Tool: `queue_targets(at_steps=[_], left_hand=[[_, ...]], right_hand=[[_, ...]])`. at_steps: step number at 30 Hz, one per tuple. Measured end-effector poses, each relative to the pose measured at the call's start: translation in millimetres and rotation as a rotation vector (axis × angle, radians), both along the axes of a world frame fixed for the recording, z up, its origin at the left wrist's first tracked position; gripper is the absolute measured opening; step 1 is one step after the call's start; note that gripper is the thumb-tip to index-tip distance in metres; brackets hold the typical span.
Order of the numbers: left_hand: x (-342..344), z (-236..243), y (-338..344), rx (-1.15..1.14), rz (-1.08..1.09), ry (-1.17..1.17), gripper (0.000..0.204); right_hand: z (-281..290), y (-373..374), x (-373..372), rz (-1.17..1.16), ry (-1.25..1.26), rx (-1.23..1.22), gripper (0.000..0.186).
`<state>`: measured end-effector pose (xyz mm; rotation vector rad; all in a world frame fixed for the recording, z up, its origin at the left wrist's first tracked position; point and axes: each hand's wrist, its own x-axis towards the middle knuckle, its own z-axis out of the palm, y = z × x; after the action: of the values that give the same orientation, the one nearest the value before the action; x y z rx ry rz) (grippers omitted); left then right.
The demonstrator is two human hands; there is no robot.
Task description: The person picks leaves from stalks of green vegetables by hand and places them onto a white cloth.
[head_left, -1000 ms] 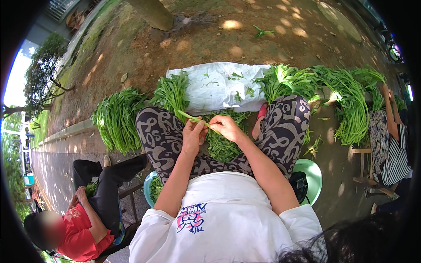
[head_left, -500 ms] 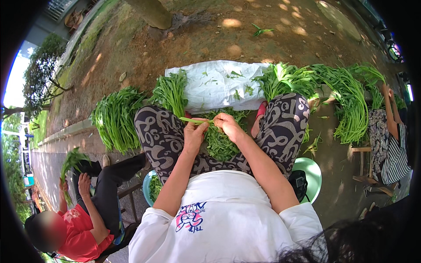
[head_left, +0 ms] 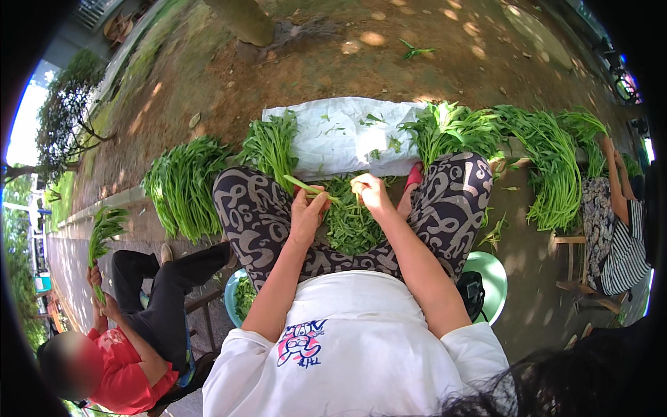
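Note:
My left hand [head_left: 306, 212] grips a pale green stalk [head_left: 298, 184] that points up and left. My right hand [head_left: 369, 197] is a little to its right, pinching a small thin piece of green stalk. Both are above a pile of short green pieces and leaves [head_left: 351, 229] between my knees. Beyond them, a leafy bunch [head_left: 271, 146] stands by my left knee and another [head_left: 448, 128] by my right, either side of a white sheet [head_left: 333, 139] scattered with leaves.
Greens bundles lie farther left [head_left: 187, 187] and right [head_left: 549, 174]. Basins stand left [head_left: 233, 302] and right [head_left: 493, 278] of me. A co-worker in red [head_left: 132, 368] holds greens at left; another person in stripes [head_left: 625, 243] sits at right. A tree trunk [head_left: 250, 21] rises beyond.
My right hand has lifted up and come away from my left hand and its stalk. The co-worker at left has raised a bunch of greens and moved it leftward.

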<state>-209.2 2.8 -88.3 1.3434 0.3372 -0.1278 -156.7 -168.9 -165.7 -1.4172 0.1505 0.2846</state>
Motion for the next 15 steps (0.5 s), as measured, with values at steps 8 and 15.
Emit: queue_targets(at_steps=[8,15], left_hand=[[-7.9,-22.8,-0.6,0.502,-0.353,-0.075,0.017],[-7.6,-15.8,-5.4,0.588,-0.293,0.023,0.026]], right_hand=[[39.3,11.5,-7.6,0.269,-0.02,0.056,0.027],[34.4,7.7,-6.6,0.283,-0.048,0.195,0.022]])
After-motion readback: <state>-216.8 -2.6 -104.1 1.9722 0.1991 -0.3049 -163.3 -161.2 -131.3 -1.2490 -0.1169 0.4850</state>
